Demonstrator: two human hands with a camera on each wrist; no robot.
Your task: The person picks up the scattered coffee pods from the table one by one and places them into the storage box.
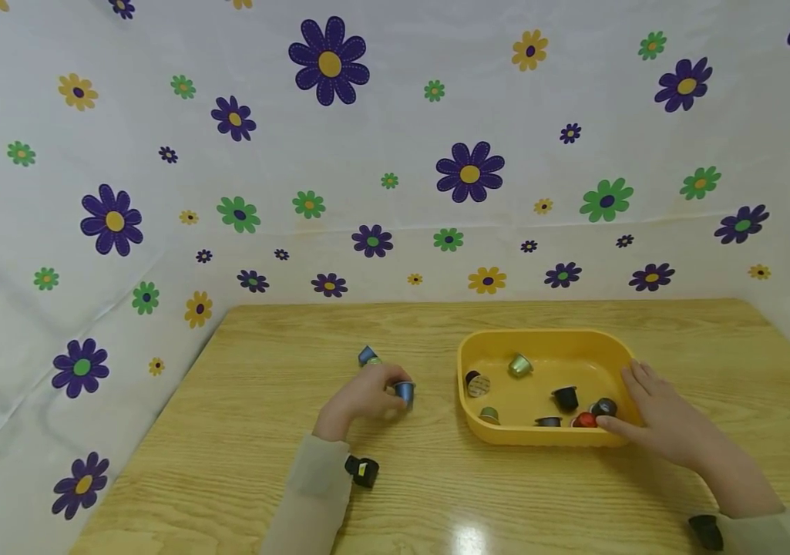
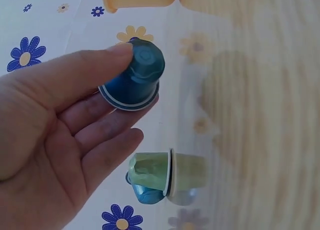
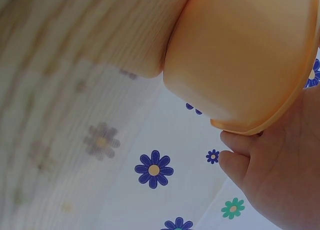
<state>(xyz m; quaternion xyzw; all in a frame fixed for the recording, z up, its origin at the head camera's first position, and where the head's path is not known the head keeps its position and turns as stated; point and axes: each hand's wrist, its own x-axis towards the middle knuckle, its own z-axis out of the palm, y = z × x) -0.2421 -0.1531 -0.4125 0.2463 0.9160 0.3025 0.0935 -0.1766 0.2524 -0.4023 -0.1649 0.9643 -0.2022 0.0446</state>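
My left hand (image 1: 370,393) pinches a blue coffee capsule (image 1: 404,391) above the table, left of the yellow bin (image 1: 540,437). In the left wrist view, thumb and fingers hold that capsule with its narrow end up. A light green capsule (image 2: 149,171) and another blue capsule (image 2: 149,194) lie together on the table just beyond this hand. My right hand (image 1: 672,424) rests on the bin's right end, fingers extended along the rim and thumb reaching over the front corner. Its fingertips touch the rim in the right wrist view.
Several capsules lie scattered inside the bin, among them a black capsule (image 1: 565,398), a red capsule (image 1: 585,420) and a green capsule (image 1: 520,365). The wooden table (image 1: 429,493) meets a flower-patterned cloth (image 1: 395,139) at the back and sides.
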